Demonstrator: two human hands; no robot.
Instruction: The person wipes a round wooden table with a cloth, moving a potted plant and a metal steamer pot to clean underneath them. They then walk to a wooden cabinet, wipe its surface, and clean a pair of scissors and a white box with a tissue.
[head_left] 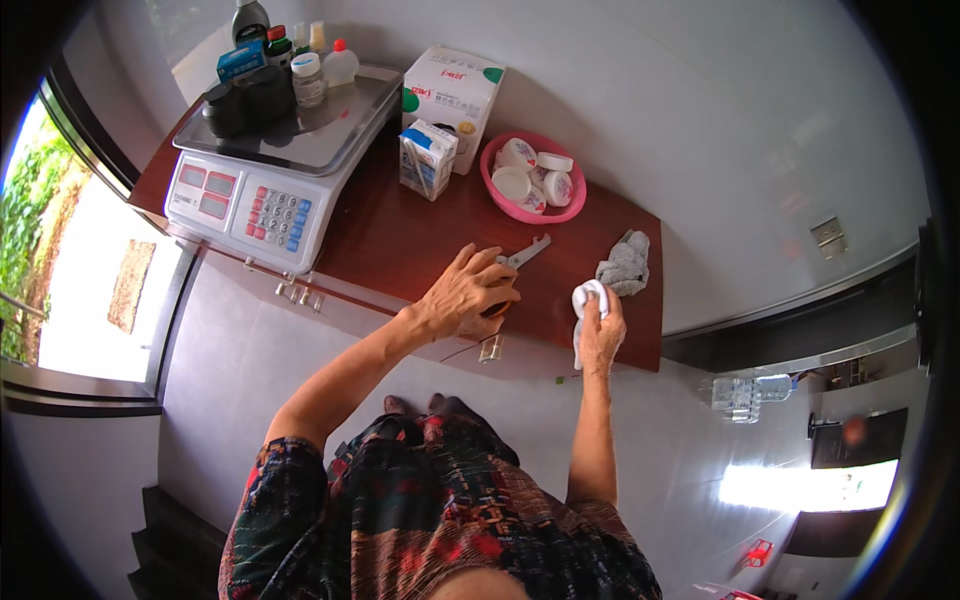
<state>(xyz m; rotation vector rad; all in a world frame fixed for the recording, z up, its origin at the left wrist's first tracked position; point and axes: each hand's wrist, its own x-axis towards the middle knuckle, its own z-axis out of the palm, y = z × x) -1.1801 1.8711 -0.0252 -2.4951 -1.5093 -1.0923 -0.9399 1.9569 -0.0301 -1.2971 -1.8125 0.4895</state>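
My left hand [470, 292] is over the front edge of the reddish-brown table, its fingers curled round the handle of a pair of scissors [527, 251]. The grey blades point away to the right over the tabletop; most of the handle is hidden by the fingers. At the table's right end, my right hand [603, 335] pinches a bunched white cloth [590, 291], part of which hangs down beside the thumb. Just beyond it lies a crumpled grey cloth [627, 262].
A pink bowl [575, 207] holds several round white containers. Left of it stand a small carton [428, 160] and a white box [455, 95]. A weighing scale [250, 210] carries bottles and jars. The wall [680, 150] rises behind the table [400, 245]; clear bottles [740, 395] are at right.
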